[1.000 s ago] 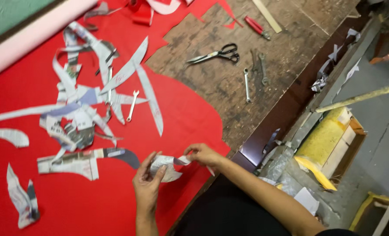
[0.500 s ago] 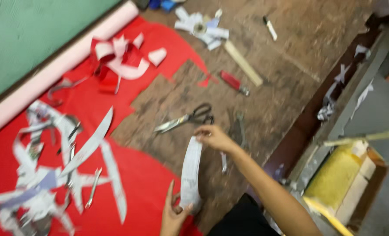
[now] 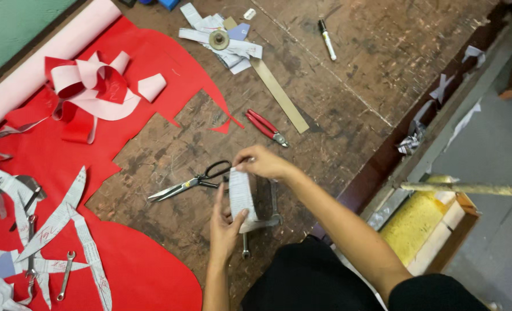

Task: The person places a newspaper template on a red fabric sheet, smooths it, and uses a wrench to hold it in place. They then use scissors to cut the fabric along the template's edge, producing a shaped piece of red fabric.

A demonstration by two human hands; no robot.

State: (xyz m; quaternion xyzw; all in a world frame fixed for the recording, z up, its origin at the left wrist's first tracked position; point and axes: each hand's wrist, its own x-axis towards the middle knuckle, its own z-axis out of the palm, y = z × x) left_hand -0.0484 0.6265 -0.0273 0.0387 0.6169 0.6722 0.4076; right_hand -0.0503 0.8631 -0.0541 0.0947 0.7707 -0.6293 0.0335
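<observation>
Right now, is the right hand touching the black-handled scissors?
Apart. The head view shows bare wood between the right hand, which pinches the paper piece, and the scissors.

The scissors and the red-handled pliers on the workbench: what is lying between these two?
In the head view, nothing lies between the scissors and the red-handled pliers; only bare, scuffed workbench shows there. The right hand, pinching a paper strip, hovers just beside that stretch.

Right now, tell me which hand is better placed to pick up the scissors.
Left, probably. The left hand sits nearer the scissors, on their side of the paper piece; the right hand pinches the paper's top edge.
</observation>
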